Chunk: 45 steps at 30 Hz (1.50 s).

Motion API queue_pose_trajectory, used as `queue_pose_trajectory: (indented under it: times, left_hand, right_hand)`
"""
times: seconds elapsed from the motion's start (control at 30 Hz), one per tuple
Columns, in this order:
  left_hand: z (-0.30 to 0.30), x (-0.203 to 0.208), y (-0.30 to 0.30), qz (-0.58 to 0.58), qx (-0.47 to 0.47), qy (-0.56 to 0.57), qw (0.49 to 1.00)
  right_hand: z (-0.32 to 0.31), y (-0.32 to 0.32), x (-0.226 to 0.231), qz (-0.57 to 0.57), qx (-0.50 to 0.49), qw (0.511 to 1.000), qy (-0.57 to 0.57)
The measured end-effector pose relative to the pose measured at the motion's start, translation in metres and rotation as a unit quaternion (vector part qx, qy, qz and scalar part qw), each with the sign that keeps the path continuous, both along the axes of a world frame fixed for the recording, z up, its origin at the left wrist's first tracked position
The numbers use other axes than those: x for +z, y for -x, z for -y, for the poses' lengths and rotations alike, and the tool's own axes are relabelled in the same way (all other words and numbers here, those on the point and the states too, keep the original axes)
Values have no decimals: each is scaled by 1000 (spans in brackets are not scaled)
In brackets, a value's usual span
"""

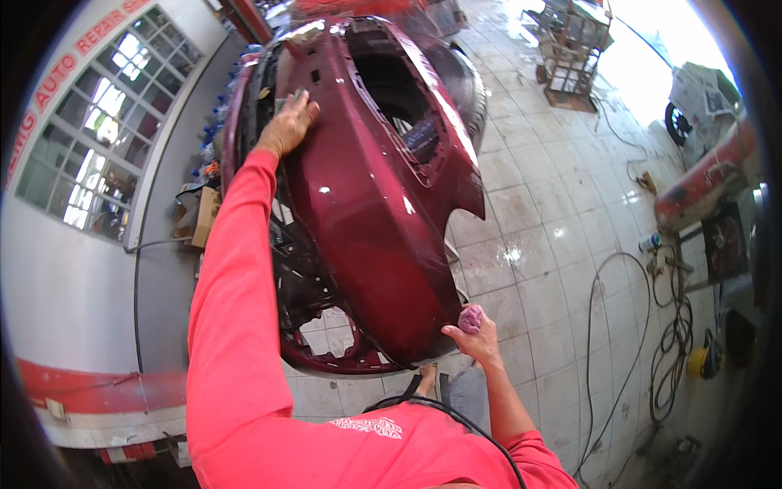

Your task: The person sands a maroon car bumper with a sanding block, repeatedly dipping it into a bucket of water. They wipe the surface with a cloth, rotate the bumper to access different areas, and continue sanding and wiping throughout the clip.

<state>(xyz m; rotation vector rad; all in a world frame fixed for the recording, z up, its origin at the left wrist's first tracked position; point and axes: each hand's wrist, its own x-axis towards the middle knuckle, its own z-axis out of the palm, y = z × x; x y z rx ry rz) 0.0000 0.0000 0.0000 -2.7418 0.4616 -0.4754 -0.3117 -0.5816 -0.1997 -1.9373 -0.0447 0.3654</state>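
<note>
A glossy dark red car body (358,220) curves away in front of me, with a large dark opening on its right side. My left hand (287,129) reaches far forward and presses its fingers onto the upper left part of the panel. Something small and pale shows at those fingertips, too little of it to name. Down at the near right corner of the body, my right hand (481,338) grips a crumpled pink cloth (471,319). Its thumb points toward the painted edge. Black inner parts (300,265) show along the body's left side.
A tyre (474,90) stands beyond the body's right side. Hoses (672,350) lie coiled on the tiled floor (538,244) at the right, near a red tank (709,183). A metal cart (574,65) stands far right. A cardboard box (205,216) and windowed wall are left.
</note>
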Motion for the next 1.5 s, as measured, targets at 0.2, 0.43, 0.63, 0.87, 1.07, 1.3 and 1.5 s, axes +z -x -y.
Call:
queue_pose_trajectory:
  times: [0.2, 0.43, 0.63, 0.87, 1.07, 1.3, 1.5]
  left_hand:
    - [181, 13, 134, 12, -44, 205, 978]
    - [170, 20, 107, -41, -93, 201, 974]
    - [99, 22, -22, 24, 56, 56, 997]
    - [252, 5, 192, -64, -64, 141, 986]
    - [78, 60, -4, -23, 19, -18, 999]
    - [249, 12, 149, -15, -54, 140, 989]
    - [167, 24, 82, -38, 5, 182, 983]
  right_hand:
    - [8, 0, 21, 19, -50, 999, -7]
    - [6, 2, -6, 13, -36, 999, -37]
    - [6, -1, 5, 28, -8, 999, -34]
    - [10, -11, 5, 9, -9, 1000, -23]
    - [-6, 6, 6, 21, 24, 997, -66]
    - [5, -5, 12, -30, -17, 998, -53]
    - [2, -5, -4, -21, 7, 999, -32]
